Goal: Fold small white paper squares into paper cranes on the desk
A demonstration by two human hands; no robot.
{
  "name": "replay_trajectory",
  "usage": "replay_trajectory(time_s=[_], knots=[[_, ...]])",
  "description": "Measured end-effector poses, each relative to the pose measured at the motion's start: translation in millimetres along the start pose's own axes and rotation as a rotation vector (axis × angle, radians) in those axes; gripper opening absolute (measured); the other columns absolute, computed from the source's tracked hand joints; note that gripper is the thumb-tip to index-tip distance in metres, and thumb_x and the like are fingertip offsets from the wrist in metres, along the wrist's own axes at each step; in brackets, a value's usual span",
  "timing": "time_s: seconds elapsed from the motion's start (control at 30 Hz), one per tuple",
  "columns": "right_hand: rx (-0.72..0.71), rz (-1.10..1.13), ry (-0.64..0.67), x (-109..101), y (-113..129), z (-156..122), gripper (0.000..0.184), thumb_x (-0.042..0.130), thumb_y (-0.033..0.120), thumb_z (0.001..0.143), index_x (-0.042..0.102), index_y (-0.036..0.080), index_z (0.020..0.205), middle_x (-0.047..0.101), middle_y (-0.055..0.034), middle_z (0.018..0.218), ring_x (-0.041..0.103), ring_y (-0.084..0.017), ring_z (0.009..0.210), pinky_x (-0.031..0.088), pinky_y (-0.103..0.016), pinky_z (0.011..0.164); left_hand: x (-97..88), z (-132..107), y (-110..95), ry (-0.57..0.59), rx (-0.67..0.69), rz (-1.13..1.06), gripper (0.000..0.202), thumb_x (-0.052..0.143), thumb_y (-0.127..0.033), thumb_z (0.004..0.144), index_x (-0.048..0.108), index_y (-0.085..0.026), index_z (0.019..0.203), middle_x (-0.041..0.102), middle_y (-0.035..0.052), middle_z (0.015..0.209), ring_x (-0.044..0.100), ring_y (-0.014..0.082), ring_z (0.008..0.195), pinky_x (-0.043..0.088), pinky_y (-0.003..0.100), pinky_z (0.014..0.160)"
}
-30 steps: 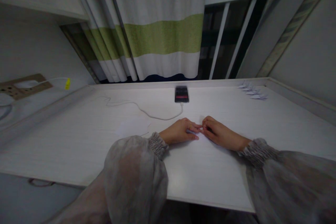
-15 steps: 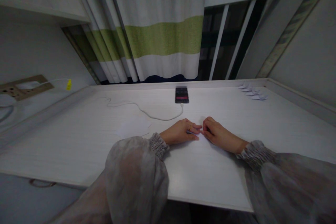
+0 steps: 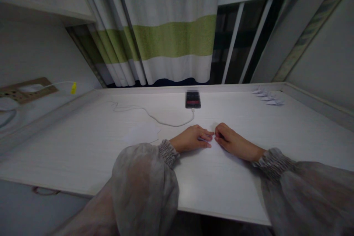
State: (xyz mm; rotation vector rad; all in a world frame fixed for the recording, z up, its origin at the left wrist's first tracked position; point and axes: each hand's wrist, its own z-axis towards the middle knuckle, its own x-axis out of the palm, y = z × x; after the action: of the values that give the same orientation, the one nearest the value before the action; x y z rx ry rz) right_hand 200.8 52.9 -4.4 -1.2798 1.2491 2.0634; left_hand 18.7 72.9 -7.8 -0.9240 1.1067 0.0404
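A small folded piece of white paper (image 3: 204, 139) lies low over the desk, mostly hidden by my fingers. My left hand (image 3: 193, 137) holds it from the left, with the fingers reaching forward over it and the thumb on the near side. From the right, my right hand (image 3: 228, 139) pinches at the paper's right end, thumb against curled fingers. The fingertips of both hands almost meet. How the paper is folded there cannot be made out.
Several pointed white paper pieces (image 3: 268, 97) line the desk's back right. A dark pixelated device (image 3: 193, 99) with a white cable (image 3: 166, 124) stands at the back. White sheets (image 3: 142, 134) lie beside my left forearm. A socket panel (image 3: 30, 89) is on the left wall.
The right fingertips have drawn slightly away from the left ones. The whole view has shifted a little; otherwise both hands keep their places around the paper.
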Motion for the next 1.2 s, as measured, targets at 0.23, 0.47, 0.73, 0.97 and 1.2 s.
replay_trajectory(time_s=[0.23, 0.47, 0.73, 0.97, 1.2], knots=[[-0.032, 0.047, -0.031, -1.9, -1.0, -1.5, 0.01, 0.039, 0.013, 0.074, 0.038, 0.02, 0.067, 0.045, -0.0048, 0.074, 0.044, -0.016, 0.068, 0.042, -0.032, 0.063, -1.2, -0.9, -1.1, 0.002, 0.008, -0.002, 0.028, 0.06, -0.031, 0.071, 0.064, -0.018, 0.095, 0.056, 0.0051, 0.116, 0.05, 0.0164, 0.104, 0.036, 0.031, 0.091], [-0.069, 0.124, 0.005, -3.4, -5.6, -5.2, 0.006, 0.042, 0.013, 0.072, 0.042, 0.019, 0.072, 0.045, -0.0044, 0.079, 0.046, -0.016, 0.072, 0.043, -0.032, 0.066, 1.1, -1.4, 2.7, -0.003, 0.021, 0.038, 0.023, 0.059, -0.03, 0.073, 0.065, -0.019, 0.092, 0.058, 0.0028, 0.114, 0.049, 0.0153, 0.106, 0.034, 0.029, 0.093], [-0.079, 0.165, -0.02, -1.8, -8.1, -5.3, 0.007, 0.044, 0.014, 0.072, 0.045, 0.019, 0.067, 0.048, -0.008, 0.089, 0.046, -0.02, 0.085, 0.042, -0.038, 0.076, 0.6, -0.7, 2.2, 0.002, 0.036, 0.037, 0.023, 0.058, -0.029, 0.073, 0.065, -0.019, 0.093, 0.057, 0.004, 0.115, 0.049, 0.0151, 0.106, 0.033, 0.028, 0.094], [-0.027, 0.143, -0.053, -0.2, -6.5, -2.3, 0.011, 0.045, 0.012, 0.07, 0.044, 0.019, 0.062, 0.048, -0.0081, 0.087, 0.049, -0.02, 0.084, 0.043, -0.039, 0.078, 0.8, -0.7, 1.0, 0.001, 0.019, 0.01, 0.027, 0.059, -0.029, 0.073, 0.062, -0.019, 0.098, 0.056, 0.0036, 0.116, 0.049, 0.0153, 0.107, 0.032, 0.031, 0.095], [0.0, 0.153, -0.05, -0.3, -5.0, -2.5, 0.011, 0.047, 0.011, 0.069, 0.044, 0.019, 0.062, 0.048, -0.0079, 0.087, 0.048, -0.02, 0.085, 0.043, -0.038, 0.079, -0.2, -1.4, -0.6, 0.015, 0.023, 0.045, 0.029, 0.058, -0.029, 0.074, 0.061, -0.021, 0.101, 0.054, 0.0038, 0.118, 0.048, 0.0154, 0.109, 0.033, 0.031, 0.094]])
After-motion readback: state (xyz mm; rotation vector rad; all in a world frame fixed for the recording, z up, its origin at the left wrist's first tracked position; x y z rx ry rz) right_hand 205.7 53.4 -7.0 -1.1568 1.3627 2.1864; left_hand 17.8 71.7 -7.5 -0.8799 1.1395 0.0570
